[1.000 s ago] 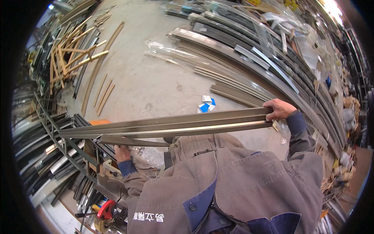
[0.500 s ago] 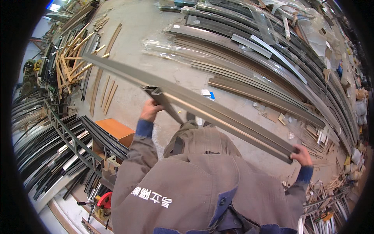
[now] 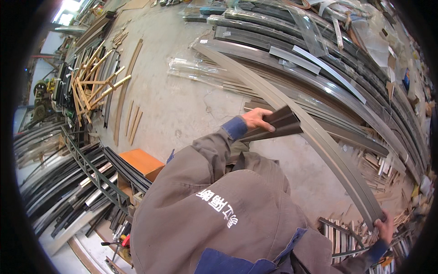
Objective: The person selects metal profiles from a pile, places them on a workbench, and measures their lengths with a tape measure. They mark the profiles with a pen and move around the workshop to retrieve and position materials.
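Note:
My left hand (image 3: 258,119), near the middle of the view, is closed on a short dark-brown metal profile (image 3: 284,124) with a channelled face. The short piece's right end reaches the long profile's edge; I cannot tell whether they touch. Farther right and nearer, my right hand (image 3: 385,228) grips the near end of a long grey-brown metal profile (image 3: 336,155). That long piece slants up and away to the left, its far part passing over profiles lying on the floor.
Stacked long metal profiles (image 3: 255,52), partly wrapped in plastic, cover the floor at the far right. Wooden strips (image 3: 93,86) are heaped at the far left. An orange-brown box (image 3: 141,162) stands beside a rack of dark profiles (image 3: 68,187). Offcuts (image 3: 340,235) fill a rack at the right.
Both hands have moved to the right with their profiles. The long profile's far end has swung from the left toward the floor stacks, and my body has turned right.

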Available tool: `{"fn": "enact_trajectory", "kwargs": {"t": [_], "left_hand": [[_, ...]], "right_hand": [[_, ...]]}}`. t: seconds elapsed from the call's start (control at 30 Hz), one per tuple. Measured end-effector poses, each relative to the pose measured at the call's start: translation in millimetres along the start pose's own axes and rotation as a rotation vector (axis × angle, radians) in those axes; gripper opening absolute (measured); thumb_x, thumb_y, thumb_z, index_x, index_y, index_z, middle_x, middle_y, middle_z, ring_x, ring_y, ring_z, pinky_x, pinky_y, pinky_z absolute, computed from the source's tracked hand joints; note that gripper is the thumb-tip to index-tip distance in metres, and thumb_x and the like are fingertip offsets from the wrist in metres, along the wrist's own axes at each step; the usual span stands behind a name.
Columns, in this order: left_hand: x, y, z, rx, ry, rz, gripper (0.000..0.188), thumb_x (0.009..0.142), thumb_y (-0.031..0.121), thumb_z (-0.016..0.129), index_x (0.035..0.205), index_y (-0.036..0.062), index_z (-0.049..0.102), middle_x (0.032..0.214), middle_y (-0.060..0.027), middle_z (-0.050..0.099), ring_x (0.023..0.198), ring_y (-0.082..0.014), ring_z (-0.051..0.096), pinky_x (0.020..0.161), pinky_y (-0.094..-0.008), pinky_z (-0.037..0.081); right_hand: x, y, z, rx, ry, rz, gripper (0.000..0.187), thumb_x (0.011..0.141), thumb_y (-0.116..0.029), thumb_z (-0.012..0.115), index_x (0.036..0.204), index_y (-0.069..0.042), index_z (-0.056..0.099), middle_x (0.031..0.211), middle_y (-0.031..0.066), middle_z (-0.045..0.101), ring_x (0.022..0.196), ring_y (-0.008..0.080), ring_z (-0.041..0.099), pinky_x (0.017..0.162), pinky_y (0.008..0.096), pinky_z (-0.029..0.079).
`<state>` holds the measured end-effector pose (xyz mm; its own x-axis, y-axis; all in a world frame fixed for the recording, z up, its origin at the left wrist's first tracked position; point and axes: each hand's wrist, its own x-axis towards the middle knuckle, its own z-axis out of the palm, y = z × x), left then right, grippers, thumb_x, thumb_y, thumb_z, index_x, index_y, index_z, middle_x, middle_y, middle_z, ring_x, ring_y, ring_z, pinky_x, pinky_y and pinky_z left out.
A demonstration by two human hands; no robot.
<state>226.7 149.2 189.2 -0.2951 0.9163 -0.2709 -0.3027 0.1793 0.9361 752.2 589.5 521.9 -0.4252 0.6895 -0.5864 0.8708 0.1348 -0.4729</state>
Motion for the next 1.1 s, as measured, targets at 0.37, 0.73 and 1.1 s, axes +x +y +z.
{"fn": "enact_trajectory", "kwargs": {"t": [0.37, 0.73, 1.1], "left_hand": [[37, 3, -29, 0.242, 0.503, 0.092, 0.023, 0.082, 0.006, 0.079, 0.103, -0.0001, 0.073, 0.108, -0.0099, 0.074, 0.094, -0.0157, 0.068, 0.08, -0.0311, 0.054], [39, 92, 138, 0.129, 1.237, 0.307, 0.026, 0.089, -0.005, 0.071, 0.114, -0.0001, 0.07, 0.115, -0.0099, 0.071, 0.108, -0.0179, 0.065, 0.097, -0.0329, 0.051], [-20, 115, 216, 0.192, 1.837, 0.527, 0.028, 0.086, 0.01, 0.08, 0.11, -0.0004, 0.069, 0.105, -0.0033, 0.071, 0.091, -0.011, 0.063, 0.082, -0.0264, 0.051]], "right_hand": [[255, 178, -25, 0.028, -0.208, 0.04, 0.056, 0.072, 0.003, 0.07, 0.127, 0.005, 0.06, 0.099, 0.009, 0.068, 0.081, 0.0178, 0.064, 0.072, 0.0314, 0.053], [630, 186, -104, -0.219, 0.204, -0.324, 0.047, 0.085, -0.009, 0.064, 0.132, -0.003, 0.061, 0.082, 0.0048, 0.064, 0.063, 0.0134, 0.055, 0.052, 0.0303, 0.046], [497, 37, 247, -0.089, -0.716, -0.405, 0.043, 0.087, -0.007, 0.064, 0.128, 0.004, 0.059, 0.089, 0.0112, 0.067, 0.064, 0.016, 0.064, 0.051, 0.0307, 0.052]]}}
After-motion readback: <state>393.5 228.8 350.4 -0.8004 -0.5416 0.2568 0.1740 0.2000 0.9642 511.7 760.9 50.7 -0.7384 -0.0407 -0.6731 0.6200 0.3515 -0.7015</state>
